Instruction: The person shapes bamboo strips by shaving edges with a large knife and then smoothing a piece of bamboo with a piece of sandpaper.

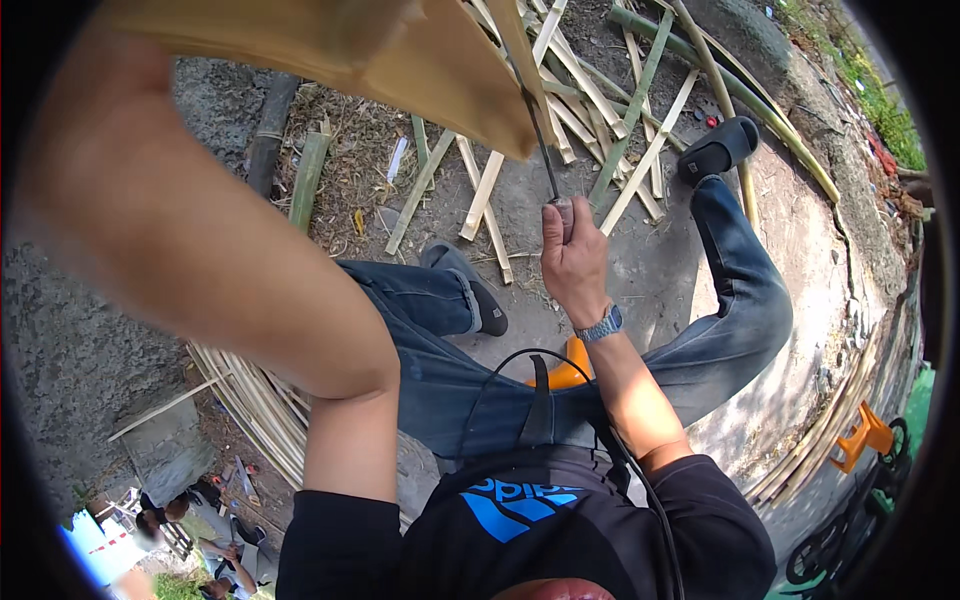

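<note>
My right hand is closed around the short handle of a knife at the middle of the view. Its thin dark blade points up and away, seen almost edge-on. The blade sits in a split between two parts of a pale tan bamboo piece, which hangs large and blurred close to the view at the top. My left forearm is raised across the left side and reaches up to the piece's left end. The fingers of that hand are smeared or hidden near the upper edge.
Split bamboo strips lie crisscrossed on the ground ahead. Long green poles rest at the far right. Bundles of strips lie at both sides. An orange seat shows between my legs; a black cable crosses my lap. People are at the lower left.
</note>
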`<state>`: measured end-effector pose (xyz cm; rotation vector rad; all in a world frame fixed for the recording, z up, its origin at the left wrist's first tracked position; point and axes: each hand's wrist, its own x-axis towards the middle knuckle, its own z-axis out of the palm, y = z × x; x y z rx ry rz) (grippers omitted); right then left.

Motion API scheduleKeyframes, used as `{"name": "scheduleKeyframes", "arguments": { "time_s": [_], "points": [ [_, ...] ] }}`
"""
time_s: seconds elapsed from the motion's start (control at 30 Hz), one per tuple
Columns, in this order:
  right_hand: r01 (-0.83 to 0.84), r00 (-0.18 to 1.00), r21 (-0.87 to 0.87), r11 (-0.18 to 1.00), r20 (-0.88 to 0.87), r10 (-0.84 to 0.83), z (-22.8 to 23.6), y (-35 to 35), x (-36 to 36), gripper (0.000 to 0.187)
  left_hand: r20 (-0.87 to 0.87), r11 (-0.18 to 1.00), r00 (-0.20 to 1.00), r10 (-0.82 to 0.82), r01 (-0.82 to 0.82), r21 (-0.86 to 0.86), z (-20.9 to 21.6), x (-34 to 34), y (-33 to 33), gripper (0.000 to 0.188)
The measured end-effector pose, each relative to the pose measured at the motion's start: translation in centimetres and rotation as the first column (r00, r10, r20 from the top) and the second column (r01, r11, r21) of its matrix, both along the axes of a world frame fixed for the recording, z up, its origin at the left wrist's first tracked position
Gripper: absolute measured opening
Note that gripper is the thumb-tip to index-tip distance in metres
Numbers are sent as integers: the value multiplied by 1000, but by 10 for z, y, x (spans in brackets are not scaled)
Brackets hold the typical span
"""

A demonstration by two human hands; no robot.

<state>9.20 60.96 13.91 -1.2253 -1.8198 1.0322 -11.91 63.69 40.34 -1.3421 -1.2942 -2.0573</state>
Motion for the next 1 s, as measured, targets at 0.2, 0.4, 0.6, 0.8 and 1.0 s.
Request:
{"name": "scheduleKeyframes", "arguments": {
  "time_s": [0.2, 0.4, 0.6, 0.8, 1.0],
  "points": [
    [87, 912, -254, 963, 410, 25, -201, -12, 35, 52, 524, 704, 606, -598, 710, -18, -244, 32, 46, 50],
    [78, 931, -247, 966, 364, 18, -228, -5, 50, 56, 563, 272, 232, -793, 962, -14, -213, -30, 62, 77],
    [-163, 986, -856, 490, -129, 103, -221, -3, 49, 59, 694, 51, -101, -713, 979, 195, -226, -61, 65, 64],
    [-63, 998, -820, 569, -62, 22, -208, -13, 30, 62, 717, 317, 23, -696, 907, 278, -228, -33, 72, 58],
    [-2, 966, -915, 405, -106, -236, -180, -34, -17, 63, 699, 486, 169, -695, 826, 284, -226, -15, 69, 52]
  ]
}}
